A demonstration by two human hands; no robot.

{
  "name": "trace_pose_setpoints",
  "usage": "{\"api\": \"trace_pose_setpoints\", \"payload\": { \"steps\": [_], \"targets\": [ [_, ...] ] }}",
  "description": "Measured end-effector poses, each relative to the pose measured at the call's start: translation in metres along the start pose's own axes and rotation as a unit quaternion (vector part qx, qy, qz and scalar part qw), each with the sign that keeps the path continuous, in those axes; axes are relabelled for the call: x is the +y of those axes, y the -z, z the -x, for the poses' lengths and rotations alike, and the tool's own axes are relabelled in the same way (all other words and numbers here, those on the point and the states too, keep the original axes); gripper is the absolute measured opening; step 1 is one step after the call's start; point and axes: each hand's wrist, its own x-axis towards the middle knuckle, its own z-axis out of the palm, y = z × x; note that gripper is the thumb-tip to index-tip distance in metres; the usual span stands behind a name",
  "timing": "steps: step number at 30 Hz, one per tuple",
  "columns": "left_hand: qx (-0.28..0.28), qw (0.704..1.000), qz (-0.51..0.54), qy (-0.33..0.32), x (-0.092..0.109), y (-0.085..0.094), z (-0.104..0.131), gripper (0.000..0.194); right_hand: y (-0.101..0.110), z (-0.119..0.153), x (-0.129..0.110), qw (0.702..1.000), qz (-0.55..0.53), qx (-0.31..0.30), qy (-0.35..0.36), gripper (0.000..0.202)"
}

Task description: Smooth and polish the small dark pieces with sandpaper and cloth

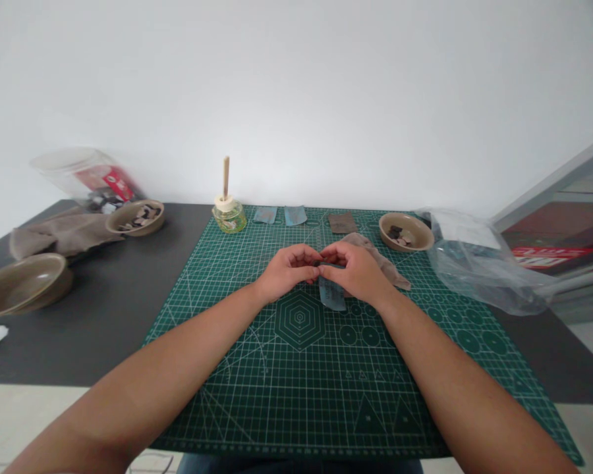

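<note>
Over the middle of the green cutting mat (296,388), my two hands meet at the fingertips. My left hand (289,271) is closed in a pinch on a small dark piece (317,264), mostly covered by fingers. My right hand (356,271) is closed on a blue-grey sheet with faint print that looks like sandpaper (333,295); its lower end hangs free below the fingers. Behind and beside the right hand lies a crumpled brown cloth (388,266), partly hidden by that hand.
Two small blue sheets (295,215) and a brown sheet (342,223) lie at the back, beside a reed-diffuser bottle (230,216). A bowl of small pieces (406,232) and a plastic bag (484,263) are right. Bowls (22,286), cloth (69,232) and another bag (86,174) stand left.
</note>
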Motion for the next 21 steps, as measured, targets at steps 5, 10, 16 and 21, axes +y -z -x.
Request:
{"api": "trace_pose_setpoints", "payload": {
  "steps": [5, 10, 16, 21],
  "targets": [
    [0.003, 1.0, -0.009, -0.022, -0.0001, 0.0008, -0.0002, 0.025, -0.0003, 0.0005, -0.0002, 1.0, 0.025, 0.004, 0.001, 0.016],
    [-0.008, 0.999, -0.029, -0.03, -0.0001, 0.0006, 0.0003, 0.025, 0.0005, 0.0005, -0.0027, 0.999, 0.04, 0.004, -0.01, 0.013],
    [-0.005, 0.998, -0.046, -0.03, -0.0025, 0.0011, -0.0003, 0.024, 0.001, 0.0008, -0.0055, 0.998, 0.069, 0.008, -0.015, 0.012],
    [0.009, 0.999, -0.046, -0.023, -0.0049, 0.0014, -0.0014, 0.026, 0.0003, 0.0004, -0.0044, 0.995, 0.099, 0.016, -0.003, 0.013]
  ]
}}
